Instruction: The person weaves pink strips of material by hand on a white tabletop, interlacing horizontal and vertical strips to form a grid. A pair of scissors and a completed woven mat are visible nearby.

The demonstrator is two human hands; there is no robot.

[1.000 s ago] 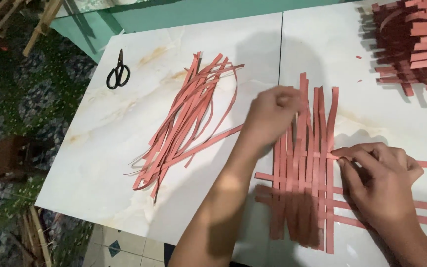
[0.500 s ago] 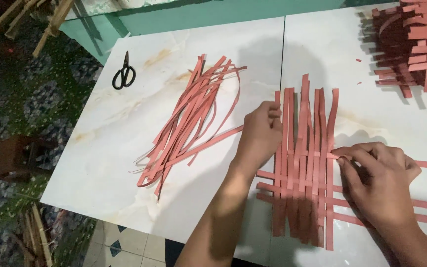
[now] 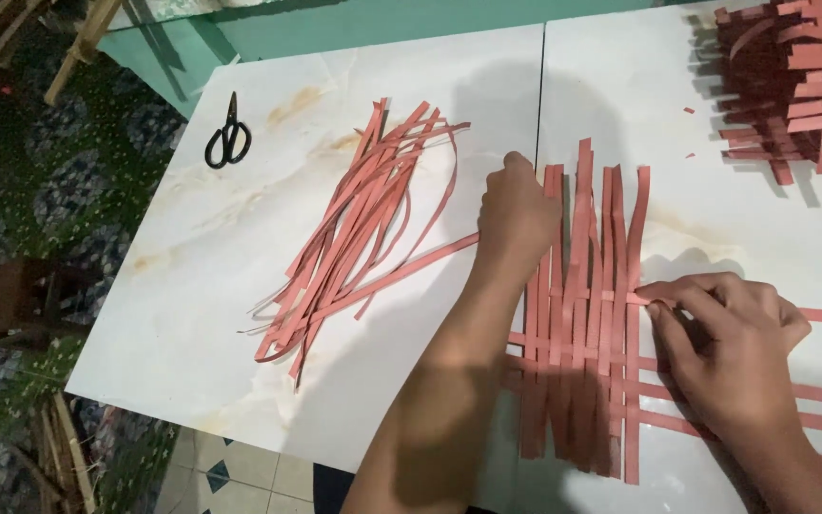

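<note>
**Left hand settles at the mat's left edge**

Since a moment ago the left hand [image 3: 518, 217] has drawn back from mid-mat and now rests closed on a horizontal strip [image 3: 430, 259] at the left edge of the woven mat [image 3: 587, 314], centre-right of the frame. The right hand [image 3: 730, 347] has barely shifted: its fingertips [image 3: 656, 297] pinch the same strip at the mat's right edge. So the strip looks threaded across and held at both ends. A loose bundle of red strips [image 3: 354, 219] lies centre-left on the white counter [image 3: 240, 257], scissors [image 3: 227, 141] upper left, a woven piece [image 3: 801, 76] upper right.
</note>
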